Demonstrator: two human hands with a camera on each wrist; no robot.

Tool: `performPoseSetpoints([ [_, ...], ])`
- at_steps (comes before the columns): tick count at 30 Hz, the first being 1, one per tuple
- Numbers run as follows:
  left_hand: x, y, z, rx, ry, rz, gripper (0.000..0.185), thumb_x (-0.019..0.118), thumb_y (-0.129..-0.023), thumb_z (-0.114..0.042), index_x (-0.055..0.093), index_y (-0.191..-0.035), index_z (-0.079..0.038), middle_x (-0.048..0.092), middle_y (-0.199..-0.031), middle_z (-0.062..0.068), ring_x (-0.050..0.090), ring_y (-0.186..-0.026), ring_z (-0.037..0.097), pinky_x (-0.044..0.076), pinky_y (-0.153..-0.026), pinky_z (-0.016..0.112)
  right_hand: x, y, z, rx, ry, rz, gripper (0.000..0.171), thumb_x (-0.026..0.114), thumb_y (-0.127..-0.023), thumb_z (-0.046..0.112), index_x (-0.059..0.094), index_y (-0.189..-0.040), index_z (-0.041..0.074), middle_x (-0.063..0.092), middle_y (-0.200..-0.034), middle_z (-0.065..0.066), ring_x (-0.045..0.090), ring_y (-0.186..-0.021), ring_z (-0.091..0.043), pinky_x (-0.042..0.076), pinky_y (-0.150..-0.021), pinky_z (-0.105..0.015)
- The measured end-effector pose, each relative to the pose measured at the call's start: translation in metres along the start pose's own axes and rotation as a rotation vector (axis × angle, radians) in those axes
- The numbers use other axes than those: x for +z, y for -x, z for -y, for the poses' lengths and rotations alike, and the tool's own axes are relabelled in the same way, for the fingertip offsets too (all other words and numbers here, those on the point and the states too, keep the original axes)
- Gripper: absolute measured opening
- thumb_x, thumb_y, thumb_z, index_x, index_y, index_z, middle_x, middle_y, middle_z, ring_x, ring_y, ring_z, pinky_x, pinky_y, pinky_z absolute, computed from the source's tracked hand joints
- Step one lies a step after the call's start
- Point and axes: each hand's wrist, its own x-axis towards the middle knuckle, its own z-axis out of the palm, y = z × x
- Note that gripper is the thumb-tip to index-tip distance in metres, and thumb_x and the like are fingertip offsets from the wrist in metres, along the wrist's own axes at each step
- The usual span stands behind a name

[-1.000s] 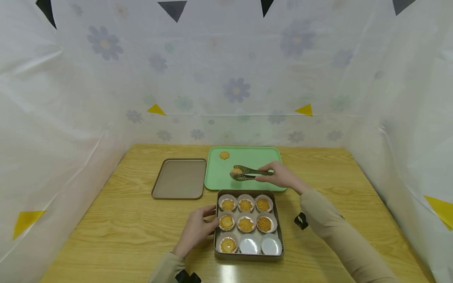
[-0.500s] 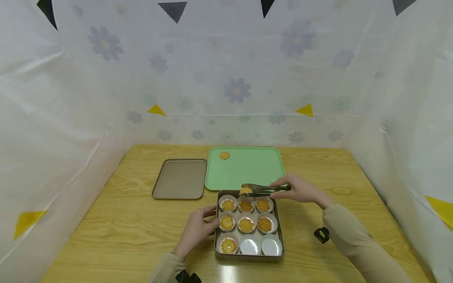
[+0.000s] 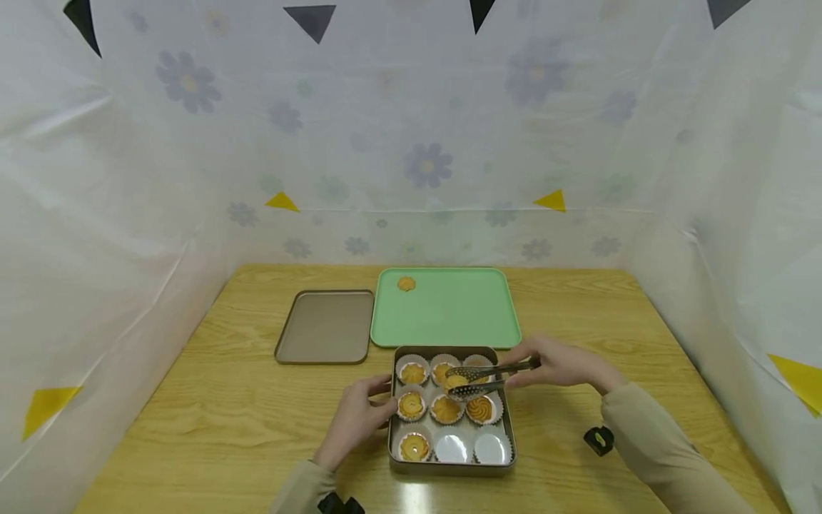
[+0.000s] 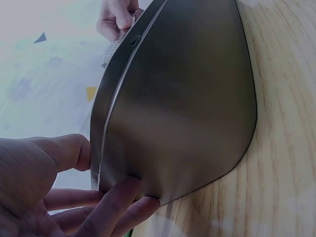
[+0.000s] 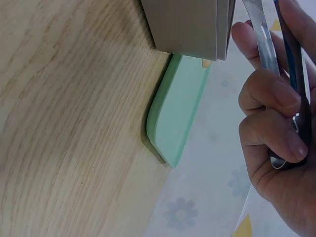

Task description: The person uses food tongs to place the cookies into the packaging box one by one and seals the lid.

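Gripping the tongs (image 3: 486, 379) in my right hand (image 3: 561, 364), I held a cookie (image 3: 454, 381) pinched at their tips over the tin (image 3: 511, 428), above its filled cups. My left hand (image 3: 355, 416), fingers curled loosely against the tin's near wall, steadied it. Two paper cups (image 3: 472, 447) below the tongs sat unfilled; one cookie lay on the green tray (image 3: 449, 314) beyond both hands.

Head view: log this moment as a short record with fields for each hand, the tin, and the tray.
right hand: grips tongs with a cookie in their grip, above the tin
left hand: holds the tin's left wall
tin: nine paper cups; bottom middle and bottom right empty
green tray: one cookie left, far left corner
lid: left of tray
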Motion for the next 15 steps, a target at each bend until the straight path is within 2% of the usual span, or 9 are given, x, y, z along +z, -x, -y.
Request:
performPoseSetpoints([
  [2, -0.0001, -0.0001, -0.0003, -0.006, 0.004, 0.001, 0.051, 0.066, -0.088, -0.004, 0.056, -0.136, 0.009, 0.064, -0.126, 0.035, 0.075, -0.095, 0.04, 0.066, -0.069, 0.025, 0.0013, 0.0007, -0.0001, -0.023, -0.024, 0.024, 0.035, 0.069, -0.095, 0.031, 0.073, -0.122, 0.01, 0.076, -0.102, -0.005, 0.035, -0.06, 0.003, 0.039, -0.055, -0.016],
  [6, -0.0003, -0.0004, -0.0008, -0.01, 0.008, 0.003, 0.051, 0.066, -0.088, -0.004, 0.056, -0.137, 0.008, 0.064, -0.126, 0.035, 0.075, -0.094, 0.039, 0.066, -0.068, 0.025, 0.0036, 0.0017, 0.0009, -0.02, -0.032, 0.061, 0.032, 0.069, -0.094, 0.034, 0.075, -0.118, 0.014, 0.073, -0.093, 0.006, 0.044, -0.067, 0.003, 0.039, -0.057, -0.015],
  [8, -0.0004, -0.0004, -0.0009, -0.009, 0.007, 0.003, 0.052, 0.066, -0.088, -0.004, 0.056, -0.137, 0.008, 0.064, -0.126, 0.035, 0.075, -0.094, 0.039, 0.066, -0.068, 0.025, 0.005, 0.002, 0.0022, -0.015, -0.033, 0.077, 0.033, 0.069, -0.094, 0.035, 0.075, -0.118, 0.014, 0.076, -0.105, 0.006, 0.055, -0.077, 0.001, 0.047, -0.064, -0.017],
  [11, -0.0004, -0.0004, -0.0005, -0.002, -0.002, 0.003, 0.051, 0.066, -0.088, -0.005, 0.056, -0.136, 0.008, 0.065, -0.126, 0.034, 0.075, -0.095, 0.04, 0.066, -0.069, 0.025, 0.0073, 0.0022, 0.0047, -0.015, -0.03, 0.089, 0.034, 0.071, -0.092, 0.037, 0.075, -0.118, 0.014, 0.077, -0.111, 0.0, 0.064, -0.089, -0.002, 0.052, -0.072, -0.018],
  [13, -0.0003, -0.0003, -0.0002, 0.005, -0.01, 0.001, 0.051, 0.066, -0.088, -0.005, 0.057, -0.136, 0.008, 0.065, -0.125, 0.034, 0.075, -0.095, 0.04, 0.066, -0.069, 0.025, 0.0086, 0.0019, 0.0072, -0.02, -0.036, 0.097, 0.034, 0.071, -0.092, 0.036, 0.075, -0.118, 0.013, 0.076, -0.114, -0.004, 0.064, -0.09, -0.001, 0.053, -0.073, -0.018],
  [15, -0.0002, -0.0003, 0.0002, 0.009, -0.015, 0.0, 0.051, 0.066, -0.088, -0.005, 0.057, -0.136, 0.008, 0.065, -0.125, 0.034, 0.075, -0.095, 0.04, 0.066, -0.07, 0.025, 0.0099, 0.0011, 0.009, -0.031, -0.037, 0.102, 0.034, 0.072, -0.092, 0.035, 0.075, -0.117, 0.013, 0.076, -0.114, -0.007, 0.059, -0.083, 0.002, 0.049, -0.067, -0.016],
])
